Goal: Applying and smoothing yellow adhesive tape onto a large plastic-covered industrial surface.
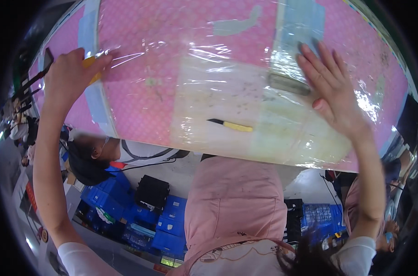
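Observation:
My left hand is closed round a yellow object near the far left of the table; the fingers hide most of it, so I cannot tell its kind. My right hand lies on the right side of the table, fingers stretched out. Beside its thumb and fingers is a greyish rectangular bar. A small knife with a black blade and yellow handle lies between my hands, closer to the near edge. Glossy clear plastic covers the pink and whitish tabletop.
Light blue strips cross the surface. A dark tool-like thing shows beyond my left hand. Blue crates and a black crate stand below the near edge. A person in a dark cap is at left; another person is at right.

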`<state>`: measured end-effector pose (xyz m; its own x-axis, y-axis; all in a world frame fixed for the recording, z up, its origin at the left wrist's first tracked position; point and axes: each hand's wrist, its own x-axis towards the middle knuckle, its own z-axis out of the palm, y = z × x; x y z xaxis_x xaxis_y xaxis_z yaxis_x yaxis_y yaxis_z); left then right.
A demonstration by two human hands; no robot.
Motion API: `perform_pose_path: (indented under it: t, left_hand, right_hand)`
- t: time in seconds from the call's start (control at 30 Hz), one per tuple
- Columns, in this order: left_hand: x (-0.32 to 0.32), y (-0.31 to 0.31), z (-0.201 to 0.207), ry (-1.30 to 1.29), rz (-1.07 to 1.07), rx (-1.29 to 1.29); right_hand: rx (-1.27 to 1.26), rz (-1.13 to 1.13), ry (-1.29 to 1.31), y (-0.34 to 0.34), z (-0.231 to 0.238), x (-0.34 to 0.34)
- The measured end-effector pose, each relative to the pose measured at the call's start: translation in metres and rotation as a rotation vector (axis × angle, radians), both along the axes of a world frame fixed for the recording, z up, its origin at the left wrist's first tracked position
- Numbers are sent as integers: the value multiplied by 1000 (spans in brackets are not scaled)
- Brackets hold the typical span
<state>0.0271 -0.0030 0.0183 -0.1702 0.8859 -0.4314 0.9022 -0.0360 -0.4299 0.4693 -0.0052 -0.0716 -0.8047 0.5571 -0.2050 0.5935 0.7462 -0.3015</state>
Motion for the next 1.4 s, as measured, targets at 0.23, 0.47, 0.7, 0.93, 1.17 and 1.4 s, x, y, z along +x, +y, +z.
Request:
perform_pose_path:
  t: [0.23, 0.47, 0.7, 0.93, 1.17, 1.4]
  left_hand:
    - [-7, 7, -7, -3, -137, 1]
    - [-9, 4, 0, -60, -200, -55]
    - [-18, 21, 2, -298, -243, -225]
    - [-2, 53, 11, -318, -135, -545]
    - [15, 59, -5, -285, 175, -769]
    - [-6, 43, -14, -298, 159, -702]
  right_hand:
    - [61, 548, -47, 63, -12, -59]
    - [44, 425, 222, 32, -23, -167]
    - [105, 15, 357, -23, -45, -251]
    - [147, -255, 298, -46, -39, -279]
    - [47, -505, 424, -58, -32, -302]
    - [-51, -618, 569, -137, 10, -156]
